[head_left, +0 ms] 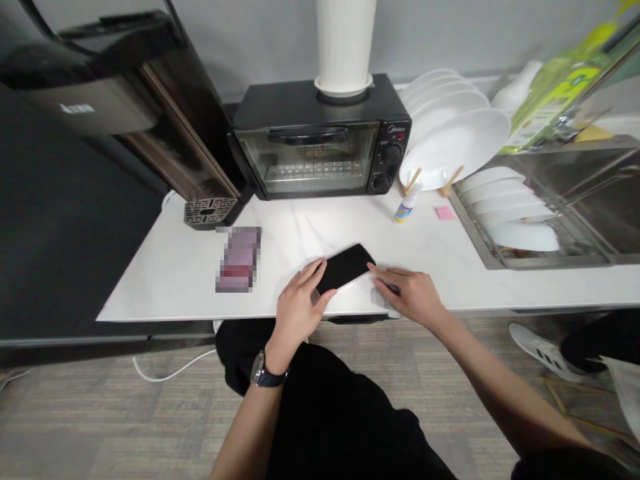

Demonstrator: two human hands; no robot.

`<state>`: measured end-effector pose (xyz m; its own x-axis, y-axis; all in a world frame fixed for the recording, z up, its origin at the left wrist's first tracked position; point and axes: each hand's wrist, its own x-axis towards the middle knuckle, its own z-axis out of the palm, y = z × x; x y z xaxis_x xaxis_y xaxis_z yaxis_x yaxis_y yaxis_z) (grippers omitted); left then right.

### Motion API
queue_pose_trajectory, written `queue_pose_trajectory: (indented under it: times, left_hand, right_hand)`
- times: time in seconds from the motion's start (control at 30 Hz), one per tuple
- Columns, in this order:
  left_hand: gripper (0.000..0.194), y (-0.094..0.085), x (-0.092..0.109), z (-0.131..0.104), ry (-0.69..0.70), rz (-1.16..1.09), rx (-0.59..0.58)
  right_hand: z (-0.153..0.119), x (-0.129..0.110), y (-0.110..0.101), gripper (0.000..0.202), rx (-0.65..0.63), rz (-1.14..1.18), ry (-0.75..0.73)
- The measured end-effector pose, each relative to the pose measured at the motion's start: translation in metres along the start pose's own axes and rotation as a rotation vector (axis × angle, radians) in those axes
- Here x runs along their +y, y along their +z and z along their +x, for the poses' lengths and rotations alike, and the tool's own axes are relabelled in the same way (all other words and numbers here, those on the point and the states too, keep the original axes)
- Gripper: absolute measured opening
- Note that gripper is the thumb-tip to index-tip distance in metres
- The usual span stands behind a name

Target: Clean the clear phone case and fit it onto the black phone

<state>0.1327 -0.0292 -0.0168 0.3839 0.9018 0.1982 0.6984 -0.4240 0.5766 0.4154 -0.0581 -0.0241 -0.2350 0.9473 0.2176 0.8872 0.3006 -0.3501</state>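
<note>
A smartphone [346, 268] with a dark screen lies at a slant near the counter's front edge. My left hand [299, 300] grips its left end, fingers along the far side and thumb on the near side. At the phone's right corner is my right hand [411, 293], its index fingertip touching the corner and its thumb just below. The fingers are bent together; whether they pinch a thin edge there cannot be made out. Under my right hand a crumpled, see-through piece of plastic [383, 301] lies on the counter's edge, partly hidden.
A pixelated purplish item [239, 260] lies left on the white counter [165, 280]. Behind are a drinks dispenser [210, 212] and toaster oven [320, 160]. A small bottle [406, 205], pink sticky note [445, 213], white plates [455, 143] and sink [590, 257] are right. Another person's shoe [543, 350] shows lower right.
</note>
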Motion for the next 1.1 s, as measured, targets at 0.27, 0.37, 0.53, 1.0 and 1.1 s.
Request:
queue_pose_trajectory:
  times: [0.27, 0.37, 0.53, 1.0, 1.1]
  left_hand:
    - [0.051, 0.003, -0.002, 0.005, -0.035, 0.004, -0.013]
    - [0.07, 0.002, -0.005, 0.001, -0.017, -0.026, -0.015]
    - [0.102, 0.001, -0.008, -0.007, -0.032, -0.045, 0.036]
    - [0.108, 0.006, -0.008, -0.007, -0.024, 0.005, 0.095]
    - [0.103, 0.008, -0.007, -0.006, -0.048, 0.032, 0.101]
  right_hand:
    - [0.003, 0.004, -0.007, 0.04, 0.097, 0.31, 0.14]
    - [0.008, 0.004, -0.022, 0.045, 0.409, 0.349, 0.262]
    - [0.015, -0.022, -0.012, 0.05, 0.267, 0.221, -0.057]
    - [0.021, -0.071, 0.034, 0.077, 0.094, -0.016, -0.089]
    - [0.017, -0.082, 0.042, 0.089, 0.067, 0.034, -0.188]
